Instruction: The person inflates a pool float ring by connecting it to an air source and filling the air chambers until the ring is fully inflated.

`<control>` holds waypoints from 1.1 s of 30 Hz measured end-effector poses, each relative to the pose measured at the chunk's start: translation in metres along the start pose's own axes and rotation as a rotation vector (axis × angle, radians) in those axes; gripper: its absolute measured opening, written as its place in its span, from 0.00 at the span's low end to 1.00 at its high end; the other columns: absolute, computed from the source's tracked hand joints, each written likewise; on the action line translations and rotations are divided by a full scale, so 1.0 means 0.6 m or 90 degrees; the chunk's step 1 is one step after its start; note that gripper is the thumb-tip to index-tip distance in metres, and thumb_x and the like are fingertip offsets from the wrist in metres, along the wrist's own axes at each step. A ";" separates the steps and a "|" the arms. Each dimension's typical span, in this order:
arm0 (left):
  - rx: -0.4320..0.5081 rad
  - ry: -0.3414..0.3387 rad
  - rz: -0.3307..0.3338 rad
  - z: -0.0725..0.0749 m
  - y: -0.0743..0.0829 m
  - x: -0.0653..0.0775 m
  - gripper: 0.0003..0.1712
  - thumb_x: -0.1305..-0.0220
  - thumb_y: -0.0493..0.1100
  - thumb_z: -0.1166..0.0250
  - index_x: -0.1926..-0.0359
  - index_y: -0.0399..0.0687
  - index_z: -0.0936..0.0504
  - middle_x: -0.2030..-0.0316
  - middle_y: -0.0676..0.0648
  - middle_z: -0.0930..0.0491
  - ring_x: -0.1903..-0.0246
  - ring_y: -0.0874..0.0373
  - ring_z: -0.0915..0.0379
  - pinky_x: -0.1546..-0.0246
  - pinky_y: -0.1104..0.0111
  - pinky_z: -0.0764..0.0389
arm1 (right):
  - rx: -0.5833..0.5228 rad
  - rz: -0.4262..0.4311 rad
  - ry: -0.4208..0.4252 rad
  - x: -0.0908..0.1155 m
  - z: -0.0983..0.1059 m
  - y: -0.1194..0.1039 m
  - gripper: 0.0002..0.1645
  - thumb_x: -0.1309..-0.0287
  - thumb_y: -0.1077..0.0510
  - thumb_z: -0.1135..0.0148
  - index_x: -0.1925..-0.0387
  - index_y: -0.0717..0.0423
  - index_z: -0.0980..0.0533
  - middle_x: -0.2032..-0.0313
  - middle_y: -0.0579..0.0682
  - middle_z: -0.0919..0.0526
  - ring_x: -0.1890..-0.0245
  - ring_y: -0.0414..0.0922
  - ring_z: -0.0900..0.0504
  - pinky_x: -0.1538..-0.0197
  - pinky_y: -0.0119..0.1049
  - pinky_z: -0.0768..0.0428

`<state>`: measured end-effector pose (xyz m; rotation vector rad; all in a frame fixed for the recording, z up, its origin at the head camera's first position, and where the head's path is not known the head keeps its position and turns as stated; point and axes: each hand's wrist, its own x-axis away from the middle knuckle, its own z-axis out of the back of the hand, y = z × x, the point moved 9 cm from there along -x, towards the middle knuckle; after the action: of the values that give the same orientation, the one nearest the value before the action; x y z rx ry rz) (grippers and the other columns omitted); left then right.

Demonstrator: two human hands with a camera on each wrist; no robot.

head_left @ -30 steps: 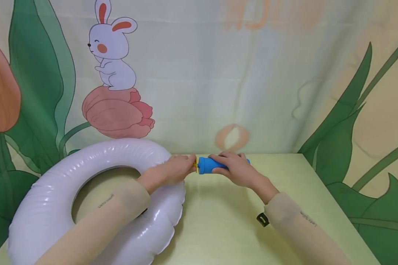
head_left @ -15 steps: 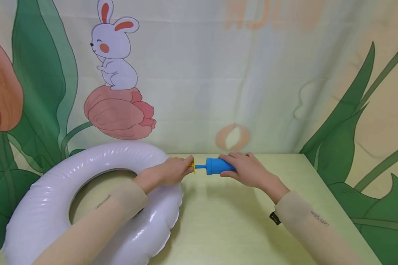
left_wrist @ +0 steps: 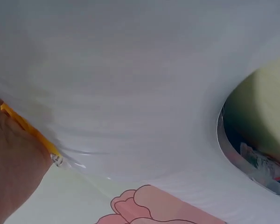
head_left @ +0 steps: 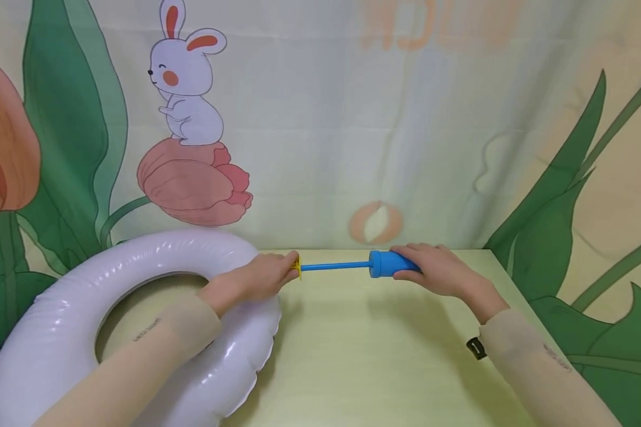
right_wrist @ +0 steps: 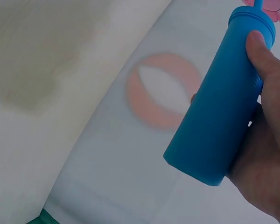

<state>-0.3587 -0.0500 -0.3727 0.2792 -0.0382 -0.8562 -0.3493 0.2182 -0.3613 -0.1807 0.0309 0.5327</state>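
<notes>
A blue hand air pump (head_left: 386, 264) is stretched sideways above the table, its thin blue rod (head_left: 335, 266) drawn far out of the barrel. My right hand (head_left: 443, 270) grips the barrel; in the right wrist view the thumb lies along the barrel (right_wrist: 219, 98). At the rod's other end, my left hand (head_left: 253, 276) holds the yellow end piece (head_left: 298, 268), largely covered by the fingers. That hand is at the upper right of a white inflatable swim ring (head_left: 59, 320). A small clear plastic bit (left_wrist: 57, 160) shows beside the yellow part in the left wrist view.
The swim ring covers the left of the pale green table (head_left: 331, 367). Behind hangs a printed curtain (head_left: 310, 118) with a rabbit and tulips. A black clip-like piece (head_left: 476, 348) hangs by the right sleeve. Something printed (left_wrist: 266, 163) shows inside the ring's hole.
My right hand has moved right with the pump barrel, drawing out the rod between it and the yellow end. My left hand has shifted slightly left, as has the swim ring.
</notes>
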 end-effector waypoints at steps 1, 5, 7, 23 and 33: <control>-0.004 0.010 -0.007 0.000 0.002 0.002 0.06 0.21 0.41 0.47 0.58 0.45 0.32 0.76 0.52 0.33 0.75 0.55 0.36 0.68 0.61 0.32 | 0.010 0.009 0.009 0.001 0.001 -0.003 0.39 0.31 0.41 0.36 0.28 0.56 0.31 0.39 0.57 0.22 0.39 0.59 0.25 0.42 0.63 0.30; -0.013 0.036 -0.024 0.004 0.019 -0.002 0.06 0.22 0.40 0.45 0.58 0.43 0.32 0.76 0.52 0.32 0.75 0.54 0.35 0.68 0.59 0.31 | 0.053 0.048 0.048 -0.003 0.008 -0.024 0.38 0.32 0.42 0.35 0.29 0.56 0.31 0.40 0.56 0.21 0.41 0.58 0.23 0.43 0.63 0.30; -0.013 0.046 -0.024 0.007 0.027 -0.005 0.06 0.22 0.40 0.45 0.58 0.43 0.31 0.76 0.51 0.32 0.75 0.53 0.35 0.69 0.59 0.31 | 0.074 0.066 0.071 -0.010 0.012 -0.038 0.37 0.33 0.43 0.34 0.30 0.54 0.30 0.40 0.55 0.20 0.41 0.57 0.23 0.44 0.63 0.30; -0.024 -0.021 0.026 -0.015 0.057 -0.044 0.10 0.19 0.43 0.47 0.52 0.39 0.32 0.73 0.48 0.31 0.73 0.52 0.32 0.67 0.59 0.30 | 0.108 0.102 0.075 -0.061 -0.016 -0.137 0.36 0.31 0.38 0.38 0.30 0.52 0.29 0.42 0.51 0.20 0.42 0.51 0.21 0.45 0.60 0.29; -0.011 -0.006 -0.003 -0.019 0.035 -0.020 0.06 0.20 0.42 0.46 0.55 0.43 0.31 0.75 0.51 0.31 0.74 0.54 0.35 0.67 0.62 0.31 | 0.036 0.062 0.029 -0.034 -0.028 -0.075 0.37 0.32 0.39 0.36 0.29 0.53 0.30 0.40 0.53 0.20 0.41 0.54 0.22 0.44 0.60 0.27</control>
<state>-0.3495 -0.0258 -0.3771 0.2584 -0.0389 -0.8617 -0.3437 0.1669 -0.3689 -0.1362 0.0992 0.6247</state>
